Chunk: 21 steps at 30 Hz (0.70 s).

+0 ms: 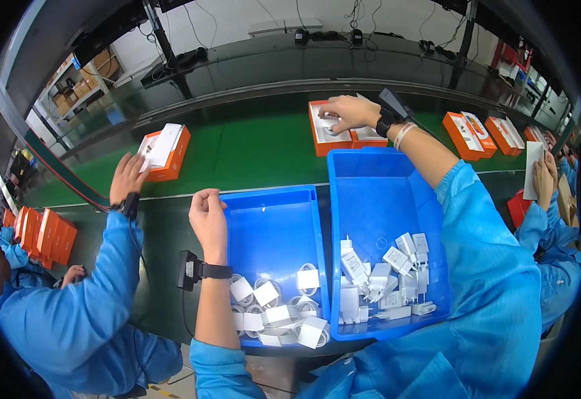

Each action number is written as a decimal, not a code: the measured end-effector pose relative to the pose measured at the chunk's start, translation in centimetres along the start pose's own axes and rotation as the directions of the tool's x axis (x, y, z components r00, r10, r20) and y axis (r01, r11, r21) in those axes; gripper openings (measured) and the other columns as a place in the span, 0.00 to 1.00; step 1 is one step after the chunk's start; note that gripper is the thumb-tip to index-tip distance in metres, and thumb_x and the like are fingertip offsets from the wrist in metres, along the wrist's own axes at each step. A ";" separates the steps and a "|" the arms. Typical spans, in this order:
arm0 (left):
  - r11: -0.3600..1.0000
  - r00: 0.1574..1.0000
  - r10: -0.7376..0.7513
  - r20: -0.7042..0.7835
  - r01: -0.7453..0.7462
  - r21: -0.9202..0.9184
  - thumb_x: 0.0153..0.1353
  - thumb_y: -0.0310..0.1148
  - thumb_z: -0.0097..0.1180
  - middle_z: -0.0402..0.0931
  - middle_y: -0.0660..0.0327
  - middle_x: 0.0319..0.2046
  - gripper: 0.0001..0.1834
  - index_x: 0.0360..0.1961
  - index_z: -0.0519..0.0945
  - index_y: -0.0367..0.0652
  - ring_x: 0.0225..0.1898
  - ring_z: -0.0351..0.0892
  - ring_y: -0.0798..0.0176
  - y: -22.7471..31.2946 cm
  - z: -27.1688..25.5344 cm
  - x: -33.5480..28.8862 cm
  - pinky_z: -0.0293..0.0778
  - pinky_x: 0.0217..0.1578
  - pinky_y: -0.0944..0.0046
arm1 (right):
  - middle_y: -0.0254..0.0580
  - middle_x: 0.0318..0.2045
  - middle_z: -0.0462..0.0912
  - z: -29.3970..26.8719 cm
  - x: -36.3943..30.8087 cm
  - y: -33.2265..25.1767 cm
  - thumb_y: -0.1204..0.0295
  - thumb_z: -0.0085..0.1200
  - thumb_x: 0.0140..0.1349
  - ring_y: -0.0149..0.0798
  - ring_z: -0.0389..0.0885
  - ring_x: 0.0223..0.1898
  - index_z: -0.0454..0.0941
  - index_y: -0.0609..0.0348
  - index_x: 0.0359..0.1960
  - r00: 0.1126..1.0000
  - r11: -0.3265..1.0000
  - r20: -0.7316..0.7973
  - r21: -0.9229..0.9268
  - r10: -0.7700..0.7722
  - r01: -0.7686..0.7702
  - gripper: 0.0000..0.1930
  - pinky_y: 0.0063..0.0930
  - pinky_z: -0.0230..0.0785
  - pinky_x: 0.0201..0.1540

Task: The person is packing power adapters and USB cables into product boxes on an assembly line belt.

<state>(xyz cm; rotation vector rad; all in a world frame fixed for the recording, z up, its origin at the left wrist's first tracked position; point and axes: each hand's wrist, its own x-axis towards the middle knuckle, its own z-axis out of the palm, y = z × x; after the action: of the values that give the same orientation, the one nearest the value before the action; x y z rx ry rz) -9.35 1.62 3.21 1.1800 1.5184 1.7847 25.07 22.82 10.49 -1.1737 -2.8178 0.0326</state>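
Note:
My right hand reaches into an open orange box on the green conveyor belt. Its fingers bend down around what looks like a white coiled cable, partly hidden under them. A second orange box sits beside it, mostly covered by my wrist. My left hand hovers at the upper left corner of a blue bin, fingers curled in, nothing showing in them. Bundled white cables with paper wraps fill that bin's near end. White charger plugs lie in the deeper blue bin to the right.
At left, a co-worker's hand touches another open orange box. More orange boxes stand on the belt at right, near another person's hands holding a white card. Stacked orange boxes are at far left.

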 end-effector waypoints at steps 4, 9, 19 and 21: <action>1.000 1.000 0.000 0.024 0.000 0.007 0.68 0.28 0.52 0.74 0.68 0.21 0.07 0.36 0.78 0.36 0.23 0.69 0.79 0.0 0.2 0.0 0.62 0.25 0.75 | 0.49 0.40 0.82 1.9 -0.4 1.9 0.65 0.65 0.48 0.52 0.82 0.45 0.78 0.56 0.48 0.999 1.000 0.041 0.006 -0.002 0.002 0.23 0.44 0.74 0.48; 1.000 1.000 -0.007 0.027 0.007 0.022 0.68 0.28 0.51 0.74 0.68 0.20 0.07 0.36 0.78 0.36 0.23 0.68 0.79 -0.1 0.2 0.1 0.60 0.24 0.76 | 0.49 0.38 0.83 2.6 -0.6 2.3 0.67 0.65 0.48 0.51 0.83 0.43 0.78 0.58 0.46 0.997 0.998 0.069 0.055 -0.019 0.015 0.22 0.41 0.74 0.47; 1.000 0.999 0.017 0.037 -0.018 0.024 0.69 0.28 0.52 0.74 0.68 0.21 0.07 0.36 0.78 0.37 0.22 0.65 0.80 -0.6 0.3 0.1 0.57 0.22 0.75 | 0.47 0.36 0.84 3.3 -1.5 3.3 0.68 0.64 0.51 0.48 0.84 0.40 0.81 0.62 0.41 0.993 0.997 0.112 0.063 0.042 -0.049 0.16 0.38 0.75 0.45; 0.999 0.998 -0.019 0.062 0.016 0.047 0.69 0.29 0.52 0.74 0.68 0.22 0.07 0.35 0.79 0.37 0.25 0.68 0.77 -0.1 0.2 0.0 0.60 0.26 0.75 | 0.47 0.33 0.85 3.8 -1.8 4.0 0.68 0.65 0.51 0.47 0.84 0.38 0.82 0.62 0.37 0.990 0.994 0.121 0.068 0.074 -0.082 0.14 0.38 0.75 0.44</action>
<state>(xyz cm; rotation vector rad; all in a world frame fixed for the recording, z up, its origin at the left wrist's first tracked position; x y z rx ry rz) -9.21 1.75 3.09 1.2291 1.5365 1.6937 28.78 24.40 6.35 -1.3063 -2.8411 0.2157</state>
